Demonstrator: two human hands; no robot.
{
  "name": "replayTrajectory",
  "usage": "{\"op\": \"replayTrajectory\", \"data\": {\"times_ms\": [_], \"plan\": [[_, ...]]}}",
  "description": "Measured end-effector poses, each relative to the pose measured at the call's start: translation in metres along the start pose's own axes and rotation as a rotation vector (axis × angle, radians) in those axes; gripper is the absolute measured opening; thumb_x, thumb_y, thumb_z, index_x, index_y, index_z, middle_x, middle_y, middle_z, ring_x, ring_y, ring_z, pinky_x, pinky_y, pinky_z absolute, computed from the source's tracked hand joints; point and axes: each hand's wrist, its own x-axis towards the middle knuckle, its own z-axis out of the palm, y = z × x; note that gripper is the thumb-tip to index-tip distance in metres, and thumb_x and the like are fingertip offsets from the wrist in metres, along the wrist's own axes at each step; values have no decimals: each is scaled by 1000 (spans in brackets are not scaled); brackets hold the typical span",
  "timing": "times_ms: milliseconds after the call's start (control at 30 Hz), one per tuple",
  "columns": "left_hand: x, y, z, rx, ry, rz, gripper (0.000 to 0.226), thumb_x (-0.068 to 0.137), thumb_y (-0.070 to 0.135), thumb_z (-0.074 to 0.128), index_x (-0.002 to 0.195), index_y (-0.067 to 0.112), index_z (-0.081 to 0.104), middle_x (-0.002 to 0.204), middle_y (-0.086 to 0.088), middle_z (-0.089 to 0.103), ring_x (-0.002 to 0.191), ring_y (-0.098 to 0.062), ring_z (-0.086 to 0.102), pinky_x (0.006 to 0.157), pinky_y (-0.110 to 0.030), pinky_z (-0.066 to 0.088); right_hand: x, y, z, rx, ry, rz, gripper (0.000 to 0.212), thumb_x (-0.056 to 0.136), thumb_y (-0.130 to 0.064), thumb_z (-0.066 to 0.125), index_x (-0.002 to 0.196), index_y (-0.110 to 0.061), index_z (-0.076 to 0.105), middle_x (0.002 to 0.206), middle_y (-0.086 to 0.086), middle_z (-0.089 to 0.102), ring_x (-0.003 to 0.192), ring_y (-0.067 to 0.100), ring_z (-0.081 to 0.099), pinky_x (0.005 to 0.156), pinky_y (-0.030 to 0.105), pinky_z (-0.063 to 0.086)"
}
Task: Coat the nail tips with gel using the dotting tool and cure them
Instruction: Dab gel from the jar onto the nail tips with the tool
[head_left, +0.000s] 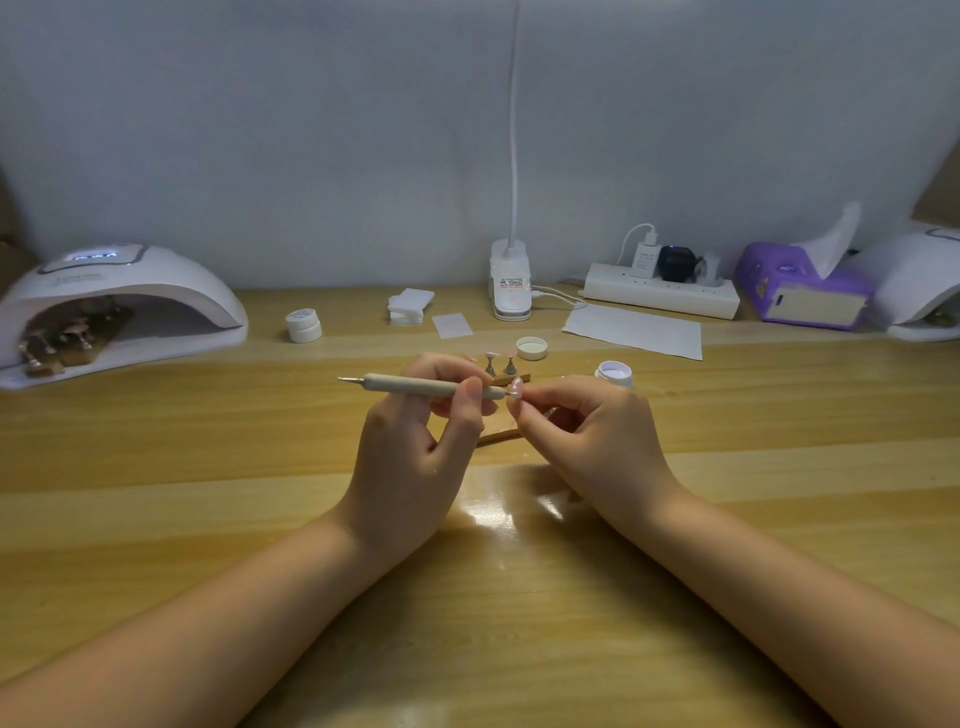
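Left hand (415, 441) raised above the wooden table (208, 519), fingers curled, thumb and fingertips pinching the dotting tool (421, 385) near its right end. Tool lies roughly level: beige handle, metal tip at each end, the left tip free, the right tip touching the nail tip (516, 387). Right hand (587, 441) just beside the left, fingers curled, thumb and forefinger pinching the small stand that carries the nail tip; the stand itself is mostly hidden by the fingers. Nail tip is pale pink and glossy, facing the tool. Behind the hands, two more pink tips on metal stands (500, 362) sit on a wooden strip. An open gel jar (614, 373) stands to the right, its lid (532, 347) lying apart. At the far left, the curing lamp (119, 306) shows a lit display, with a rack of stands inside.
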Motion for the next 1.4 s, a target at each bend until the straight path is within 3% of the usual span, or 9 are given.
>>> {"op": "replayTrajectory", "data": {"times_ms": [733,900,1100,1400], "plan": [[-1,0,1,-13,13,-32,16,91,32,47,95,20,58,88,12,65,80,-6,68,70,-26,56,1,2,0,1,-6,9,15,86,-15,70,100,-19,74,82,-12,69,69,7,62,62,18,51],[0,-1,1,-58,49,-74,10,95,27,49,97,21,56,90,7,68,83,-5,68,68,-17,54,0,1,0,25,6,38,14,85,-16,70,98,-21,74,81,-12,69,70,9,63,64,22,53],[0,-3,1,-75,72,-120,9,94,22,47,96,24,55,96,11,67,84,-5,68,71,-18,54,1,3,0,81,21,100,14,86,-17,70,100,-19,74,81,-8,71,71,11,64,66,26,55],[-1,-1,1,-85,33,-71,10,94,28,49,100,24,55,90,8,68,85,-9,68,70,-20,55,0,2,1,92,10,61,17,87,-20,68,103,-18,73,85,-7,71,74,11,65,67,20,53]]}}
